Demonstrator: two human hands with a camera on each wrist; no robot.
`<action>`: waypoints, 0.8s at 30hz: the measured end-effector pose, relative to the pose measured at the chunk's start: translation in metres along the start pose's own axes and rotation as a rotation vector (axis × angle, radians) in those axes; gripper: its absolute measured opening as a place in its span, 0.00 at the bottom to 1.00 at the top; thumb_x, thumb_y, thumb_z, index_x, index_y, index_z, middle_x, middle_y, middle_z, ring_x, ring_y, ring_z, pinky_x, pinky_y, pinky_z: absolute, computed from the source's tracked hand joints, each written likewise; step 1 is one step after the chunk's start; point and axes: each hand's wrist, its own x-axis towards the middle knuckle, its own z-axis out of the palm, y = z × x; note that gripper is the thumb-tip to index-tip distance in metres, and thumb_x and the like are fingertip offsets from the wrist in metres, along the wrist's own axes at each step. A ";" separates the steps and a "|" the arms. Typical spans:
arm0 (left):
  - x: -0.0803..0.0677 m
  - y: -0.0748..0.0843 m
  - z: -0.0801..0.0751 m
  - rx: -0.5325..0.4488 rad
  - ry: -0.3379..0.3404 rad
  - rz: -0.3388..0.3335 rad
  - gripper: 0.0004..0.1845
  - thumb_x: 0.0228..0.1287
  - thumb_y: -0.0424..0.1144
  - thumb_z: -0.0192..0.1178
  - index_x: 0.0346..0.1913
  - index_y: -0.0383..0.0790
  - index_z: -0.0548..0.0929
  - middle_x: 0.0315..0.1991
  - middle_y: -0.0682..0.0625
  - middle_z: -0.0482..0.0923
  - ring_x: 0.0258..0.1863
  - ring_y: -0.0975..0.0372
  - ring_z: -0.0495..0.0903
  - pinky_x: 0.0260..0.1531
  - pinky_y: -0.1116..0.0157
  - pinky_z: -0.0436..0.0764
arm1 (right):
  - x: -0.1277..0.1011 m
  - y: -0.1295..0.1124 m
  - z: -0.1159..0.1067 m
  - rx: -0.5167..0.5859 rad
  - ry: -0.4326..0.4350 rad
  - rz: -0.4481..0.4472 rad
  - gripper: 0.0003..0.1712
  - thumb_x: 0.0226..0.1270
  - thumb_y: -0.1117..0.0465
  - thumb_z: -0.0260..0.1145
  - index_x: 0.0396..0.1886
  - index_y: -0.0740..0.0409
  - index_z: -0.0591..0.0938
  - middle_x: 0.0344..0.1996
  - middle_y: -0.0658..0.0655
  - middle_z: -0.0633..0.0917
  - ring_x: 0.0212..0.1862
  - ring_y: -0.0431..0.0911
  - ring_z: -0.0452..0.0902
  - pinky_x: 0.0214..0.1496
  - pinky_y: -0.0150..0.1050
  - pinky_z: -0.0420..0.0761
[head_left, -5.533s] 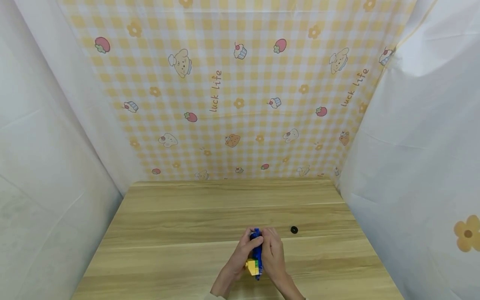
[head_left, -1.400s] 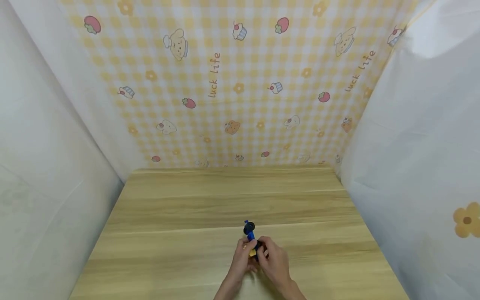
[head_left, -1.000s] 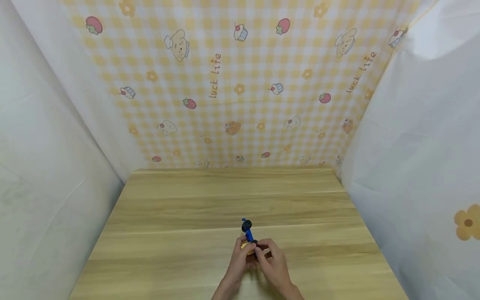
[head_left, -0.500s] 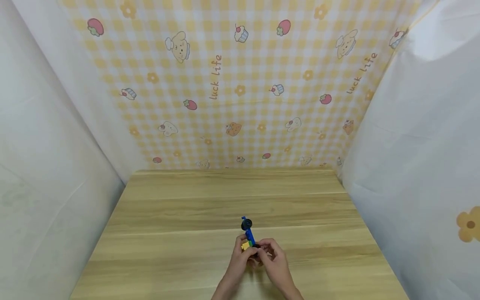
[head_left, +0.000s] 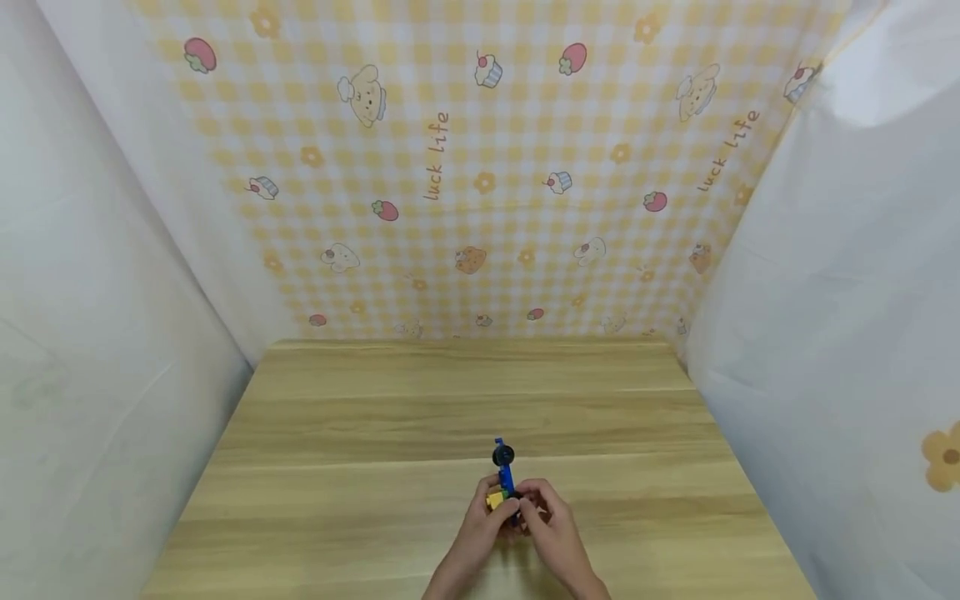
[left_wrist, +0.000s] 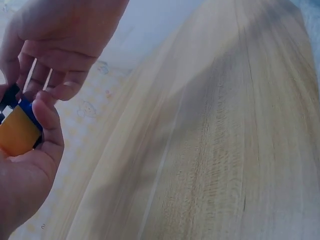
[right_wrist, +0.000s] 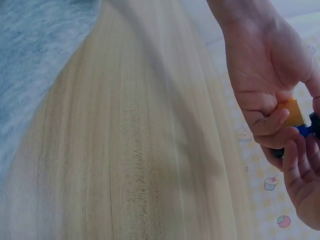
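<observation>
A small blue brick-built toy vehicle (head_left: pixel 506 477) is held between both hands above the table. A black wheel (head_left: pixel 503 455) shows at its far end. A yellow block (head_left: pixel 496 500) sits on its left side beside a bit of green. My left hand (head_left: pixel 476 527) grips the toy around the yellow block, its thumb laid toward the near end. With thumb and fingers, my right hand (head_left: pixel 551 525) pinches a dark wheel-like part (head_left: pixel 514 498) at the near end, mostly covered by fingertips. In the left wrist view the yellow block (left_wrist: pixel 19 132) lies in the left palm.
The wood-grain table (head_left: pixel 337 467) stretches around the hands. A yellow checked cloth (head_left: pixel 480 225) hangs behind it, with white cloths (head_left: pixel 112 333) at both sides.
The black ring on the table at the right is gone from there; black wheels now show on the toy. Over the last second the toy shifts slightly right and straightens, both hands staying on it.
</observation>
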 end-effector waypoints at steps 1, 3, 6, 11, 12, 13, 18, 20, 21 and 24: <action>0.000 0.000 0.000 0.012 0.000 -0.002 0.29 0.61 0.49 0.54 0.60 0.41 0.59 0.30 0.50 0.78 0.23 0.62 0.75 0.26 0.64 0.75 | 0.000 0.000 0.000 0.007 -0.011 0.008 0.09 0.68 0.59 0.51 0.43 0.57 0.73 0.32 0.57 0.76 0.29 0.46 0.75 0.29 0.37 0.78; 0.001 0.000 0.001 0.040 0.000 0.010 0.29 0.60 0.50 0.55 0.60 0.43 0.60 0.29 0.50 0.77 0.23 0.63 0.74 0.25 0.65 0.75 | 0.001 -0.003 0.001 0.027 -0.024 0.029 0.11 0.70 0.56 0.49 0.42 0.58 0.70 0.30 0.56 0.75 0.27 0.44 0.73 0.28 0.37 0.77; 0.000 -0.001 0.004 0.056 -0.020 0.022 0.29 0.61 0.51 0.54 0.61 0.44 0.60 0.31 0.50 0.75 0.25 0.63 0.74 0.26 0.66 0.74 | 0.000 -0.008 0.004 0.032 -0.016 0.061 0.13 0.71 0.53 0.45 0.37 0.59 0.68 0.26 0.54 0.72 0.24 0.42 0.71 0.25 0.36 0.74; -0.003 -0.006 0.010 0.020 0.001 0.043 0.27 0.62 0.51 0.53 0.60 0.43 0.62 0.28 0.53 0.73 0.24 0.65 0.72 0.27 0.69 0.73 | -0.001 -0.013 0.013 -0.039 0.071 0.020 0.13 0.70 0.54 0.47 0.30 0.56 0.69 0.20 0.51 0.71 0.20 0.39 0.68 0.21 0.33 0.71; -0.004 -0.007 0.010 0.003 0.014 0.046 0.26 0.62 0.50 0.53 0.59 0.43 0.63 0.26 0.54 0.73 0.23 0.65 0.71 0.26 0.69 0.73 | 0.000 -0.010 0.015 -0.068 0.101 0.004 0.12 0.70 0.54 0.48 0.29 0.56 0.70 0.21 0.51 0.71 0.20 0.39 0.68 0.20 0.32 0.71; -0.004 -0.008 0.011 -0.012 0.022 0.051 0.25 0.62 0.50 0.53 0.58 0.43 0.64 0.25 0.54 0.72 0.23 0.66 0.71 0.26 0.69 0.72 | 0.000 -0.007 0.017 -0.092 0.134 -0.009 0.12 0.69 0.54 0.49 0.29 0.55 0.70 0.22 0.51 0.71 0.21 0.39 0.67 0.20 0.32 0.71; -0.006 -0.010 0.012 -0.096 -0.009 0.079 0.22 0.63 0.47 0.52 0.56 0.41 0.65 0.25 0.55 0.73 0.21 0.68 0.70 0.25 0.71 0.72 | 0.002 0.007 0.021 -0.133 0.212 -0.016 0.12 0.68 0.50 0.49 0.37 0.54 0.67 0.33 0.54 0.70 0.27 0.40 0.68 0.22 0.32 0.71; -0.007 -0.010 0.012 -0.128 -0.019 0.071 0.23 0.62 0.47 0.52 0.56 0.40 0.65 0.27 0.55 0.74 0.22 0.68 0.71 0.25 0.71 0.72 | 0.002 0.008 0.022 -0.100 0.158 0.009 0.14 0.70 0.48 0.46 0.43 0.54 0.64 0.35 0.56 0.71 0.26 0.40 0.69 0.21 0.33 0.72; -0.008 -0.010 0.011 -0.139 -0.022 0.065 0.23 0.62 0.47 0.52 0.56 0.39 0.65 0.28 0.55 0.74 0.22 0.67 0.71 0.25 0.71 0.72 | 0.002 0.008 0.023 -0.084 0.125 0.019 0.15 0.70 0.48 0.44 0.46 0.53 0.64 0.35 0.56 0.72 0.24 0.41 0.70 0.20 0.33 0.72; -0.009 -0.009 0.009 -0.151 -0.021 0.051 0.23 0.62 0.47 0.52 0.56 0.39 0.65 0.29 0.55 0.74 0.22 0.67 0.71 0.25 0.71 0.72 | 0.001 0.009 0.025 -0.043 0.063 0.035 0.18 0.71 0.46 0.39 0.50 0.53 0.63 0.31 0.56 0.73 0.19 0.42 0.69 0.17 0.35 0.72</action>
